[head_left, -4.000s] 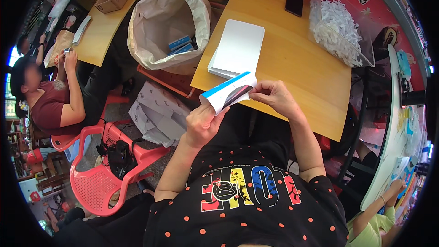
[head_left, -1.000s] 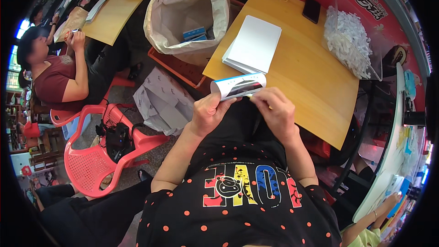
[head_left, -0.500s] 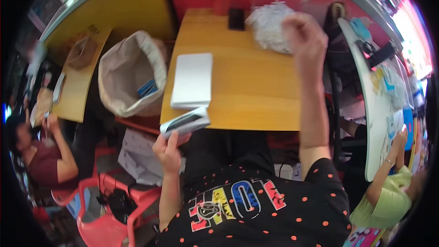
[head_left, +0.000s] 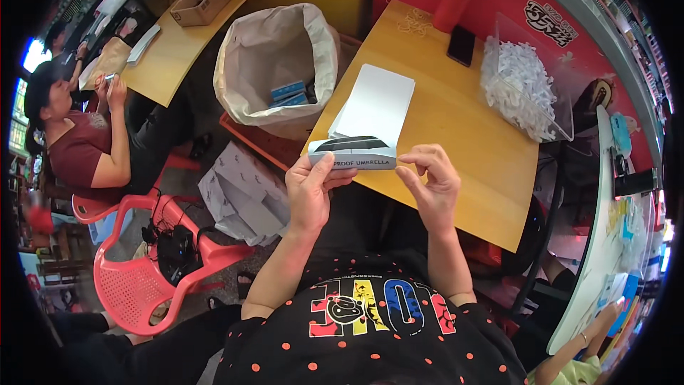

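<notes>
My left hand (head_left: 311, 189) is closed around a folded white-grey card sleeve (head_left: 360, 153) printed with a dark umbrella picture, its thumb on the near face. At the sleeve's right end, my right hand (head_left: 433, 182) holds thumb and fingertips close together; whatever is between them is too small to make out. Beyond the sleeve, a stack of white sheets (head_left: 377, 100) lies on the wooden table (head_left: 456, 150). A clear plastic bin (head_left: 563, 117) at the table's far right holds a heap of small white pieces (head_left: 524, 85).
Left of the table stands a large cloth-lined bag (head_left: 231, 78) with blue-printed boxes (head_left: 288, 93) inside. A red cup (head_left: 454, 3) and a black phone (head_left: 461, 45) sit at the back. A red plastic chair (head_left: 139, 281) is at lower left. Another person (head_left: 89, 128) sits farther left.
My right hand has come back from the bin of white pieces to the sleeve's right end. My left hand has moved the sleeve right and squared it up. The view has turned left.
</notes>
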`<state>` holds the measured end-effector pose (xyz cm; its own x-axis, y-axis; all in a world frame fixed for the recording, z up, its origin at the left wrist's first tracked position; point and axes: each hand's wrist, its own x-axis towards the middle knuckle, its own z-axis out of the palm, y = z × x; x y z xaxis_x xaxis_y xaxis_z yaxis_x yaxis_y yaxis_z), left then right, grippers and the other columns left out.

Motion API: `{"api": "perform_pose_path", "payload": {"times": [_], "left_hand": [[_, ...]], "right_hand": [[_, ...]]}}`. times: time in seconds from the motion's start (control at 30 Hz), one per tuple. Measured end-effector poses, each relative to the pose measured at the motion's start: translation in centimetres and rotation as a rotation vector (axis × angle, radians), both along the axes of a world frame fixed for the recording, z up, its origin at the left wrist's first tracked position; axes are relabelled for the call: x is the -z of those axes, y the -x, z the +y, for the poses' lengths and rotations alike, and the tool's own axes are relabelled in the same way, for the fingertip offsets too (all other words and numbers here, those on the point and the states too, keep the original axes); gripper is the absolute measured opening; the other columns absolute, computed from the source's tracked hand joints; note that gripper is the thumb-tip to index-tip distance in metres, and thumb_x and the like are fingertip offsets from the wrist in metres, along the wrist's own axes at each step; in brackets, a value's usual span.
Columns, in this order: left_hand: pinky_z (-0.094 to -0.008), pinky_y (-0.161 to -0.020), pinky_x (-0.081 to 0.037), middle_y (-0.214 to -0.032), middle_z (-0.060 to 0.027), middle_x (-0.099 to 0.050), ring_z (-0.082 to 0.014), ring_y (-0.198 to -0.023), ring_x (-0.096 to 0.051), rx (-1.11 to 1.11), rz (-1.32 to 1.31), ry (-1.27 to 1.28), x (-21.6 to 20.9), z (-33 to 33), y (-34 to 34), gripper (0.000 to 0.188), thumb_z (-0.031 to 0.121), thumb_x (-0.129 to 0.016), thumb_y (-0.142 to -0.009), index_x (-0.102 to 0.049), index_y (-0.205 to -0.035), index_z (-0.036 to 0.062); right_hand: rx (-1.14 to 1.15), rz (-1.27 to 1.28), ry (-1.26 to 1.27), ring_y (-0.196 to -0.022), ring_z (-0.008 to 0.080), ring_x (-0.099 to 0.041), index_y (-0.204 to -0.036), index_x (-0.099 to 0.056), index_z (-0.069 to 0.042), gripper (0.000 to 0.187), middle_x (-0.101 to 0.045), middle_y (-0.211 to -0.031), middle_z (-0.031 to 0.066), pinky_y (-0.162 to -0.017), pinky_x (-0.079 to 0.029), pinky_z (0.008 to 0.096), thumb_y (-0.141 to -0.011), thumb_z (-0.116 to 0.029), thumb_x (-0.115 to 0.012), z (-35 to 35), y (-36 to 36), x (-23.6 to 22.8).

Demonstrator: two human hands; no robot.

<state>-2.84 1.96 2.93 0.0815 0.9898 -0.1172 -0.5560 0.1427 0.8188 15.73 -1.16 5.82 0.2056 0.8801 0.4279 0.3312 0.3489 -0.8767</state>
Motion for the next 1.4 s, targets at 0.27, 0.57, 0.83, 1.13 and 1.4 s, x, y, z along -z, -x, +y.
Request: {"api": "perform_pose_path", "payload": {"times": [0.27,0.57,0.83,1.13,1.4], "left_hand": [[-0.0277,-0.065,-0.059,-0.087,-0.0167,-0.069,-0.0202,-0.072,-0.070,0.038,-0.009,-0.020,0.6,-0.2,0.0,0.020,0.014,-0.054,-0.094,-0.062,-0.101,-0.0029],[-0.0291,-0.069,-0.058,-0.088,-0.0163,-0.068,-0.0206,-0.076,-0.069,-0.008,0.121,-0.150,1.0,-0.4,0.4,0.023,0.013,-0.054,-0.094,-0.061,-0.100,-0.0077],[-0.0273,-0.069,-0.057,-0.090,-0.0139,-0.068,-0.0185,-0.076,-0.069,0.067,0.157,-0.112,1.6,-0.8,0.1,0.020,0.010,-0.056,-0.093,-0.062,-0.102,-0.0060],[-0.0196,-0.056,-0.049,-0.087,-0.0060,-0.067,-0.0061,-0.069,-0.060,-0.027,0.267,-0.046,0.9,-1.2,-3.1,0.026,-0.001,-0.072,-0.078,-0.061,-0.101,-0.0007],[-0.0185,-0.050,-0.045,-0.078,-0.0054,-0.066,-0.0084,-0.056,-0.060,0.080,0.152,0.026,2.7,-0.8,-2.6,0.013,0.008,-0.068,-0.084,-0.064,-0.092,-0.0007]], "right_hand": [[0.004,0.309,0.130,-0.069,0.0040,-0.047,-0.083,-0.062,-0.001,0.012,-0.060,-0.082,0.0001,-0.063,-0.040,0.0193,-0.077,0.002,-0.071,0.7,1.2,1.1],[0.001,0.594,0.270,-0.060,0.0041,-0.053,-0.096,-0.060,0.002,0.014,-0.061,-0.081,0.0012,-0.056,-0.042,0.0172,-0.085,-0.003,-0.066,1.5,2.0,3.0],[-0.256,0.854,0.491,-0.048,0.0067,-0.051,-0.106,-0.058,0.004,0.022,-0.065,-0.088,0.0090,-0.041,-0.039,0.0166,-0.086,-0.002,-0.064,0.4,2.7,3.7],[-0.142,0.793,0.296,-0.046,0.0041,-0.045,-0.101,-0.061,0.004,0.016,-0.064,-0.079,0.0057,-0.040,-0.033,0.0184,-0.086,0.001,-0.063,-0.2,2.9,4.7],[-0.129,0.854,0.319,-0.043,0.0035,-0.042,-0.096,-0.060,0.003,0.010,-0.059,-0.072,0.0020,-0.038,-0.032,0.0187,-0.091,-0.006,-0.058,0.0,1.5,6.6]]}}
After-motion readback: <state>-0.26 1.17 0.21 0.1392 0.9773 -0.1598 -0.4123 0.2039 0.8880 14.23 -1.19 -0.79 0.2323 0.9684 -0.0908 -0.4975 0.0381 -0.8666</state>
